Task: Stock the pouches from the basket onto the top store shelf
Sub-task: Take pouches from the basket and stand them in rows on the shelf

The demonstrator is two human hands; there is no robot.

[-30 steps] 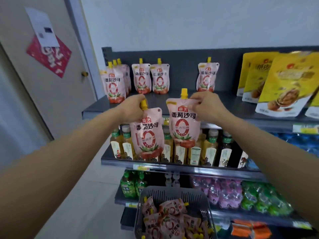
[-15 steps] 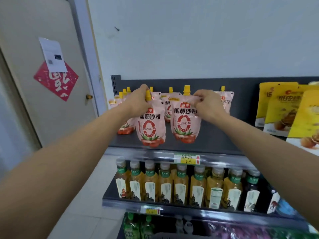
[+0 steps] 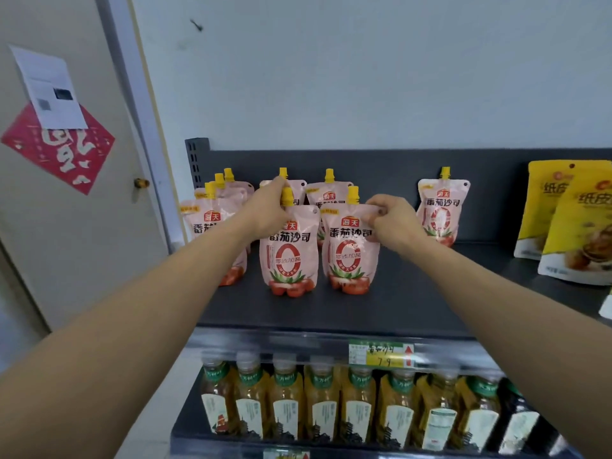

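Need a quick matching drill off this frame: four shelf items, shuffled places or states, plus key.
Items:
1. pink spouted pouch in left hand
2. lone pink spouted pouch
3. yellow snack bags
4. amber tea bottles

Descriptions:
A. shelf below
B. top shelf, far right
C. pinched near its yellow cap
D. standing alone against the back panel

Pairs: 1-C, 2-D, 3-B, 4-A

Tea bottles (image 3: pixel 357 402) below, yellow snack bags (image 3: pixel 576 223) right, door (image 3: pixel 66 193) left.
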